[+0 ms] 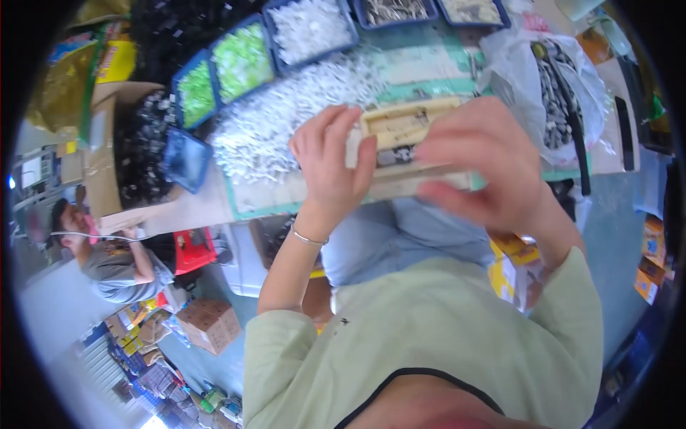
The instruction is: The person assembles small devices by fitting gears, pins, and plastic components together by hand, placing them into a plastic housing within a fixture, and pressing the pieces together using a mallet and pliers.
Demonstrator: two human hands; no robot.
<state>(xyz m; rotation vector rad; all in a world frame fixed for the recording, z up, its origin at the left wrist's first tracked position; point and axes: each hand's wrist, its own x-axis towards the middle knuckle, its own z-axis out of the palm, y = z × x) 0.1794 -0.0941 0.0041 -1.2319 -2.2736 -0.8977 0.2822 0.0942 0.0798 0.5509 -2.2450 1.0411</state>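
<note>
My left hand point(332, 154) is at the left end of a cream-coloured rectangular fixture point(375, 125), fingers stretched out and thumb apart, beside or touching its edge. A small dark and silver part point(395, 156) lies along the fixture's near side; its kind is too small to tell. Over the fixture's right end hovers my right hand point(493, 154), smeared by motion. Its thumb and fingers are apart, with nothing visible between them. Left of the fixture a spread of small white plastic pieces point(264, 136) reaches close to my left hand.
Blue bins of green pieces point(241, 61), white pieces point(309, 30) and metal parts point(395, 10) line the back. At left are an empty blue bin point(186, 159) and a carton of black pieces point(143, 146). A plastic bag point(522, 86) stands right. Another person point(118, 272) sits at left.
</note>
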